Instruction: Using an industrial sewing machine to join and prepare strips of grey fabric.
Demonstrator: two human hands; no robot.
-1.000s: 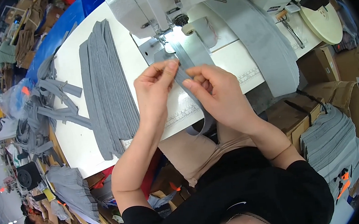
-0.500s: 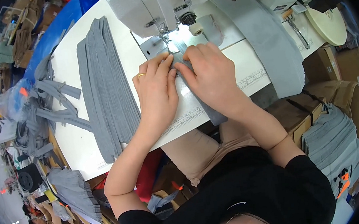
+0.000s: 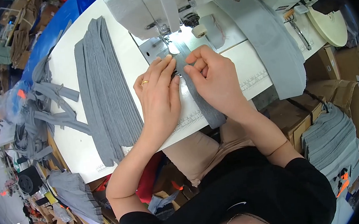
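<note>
Right hand point(image 3: 216, 78) drawn back, left hand point(image 3: 158, 92) between grey strip point(image 3: 207, 109) and cloth stack point(image 3: 106, 87), fingers narrow, hold unclear

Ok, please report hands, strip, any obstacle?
Left hand palm-down beside grey strip. Right hand half-curled over it. Strip reaches sewing machine. Stacked strips further left, not in the way.

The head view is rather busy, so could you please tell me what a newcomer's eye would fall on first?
Probably the white sewing machine at the top, with bright light beneath it. Next come the left hand and right hand beside a grey strip, then the stack of grey fabric on the white table to their left.
</note>
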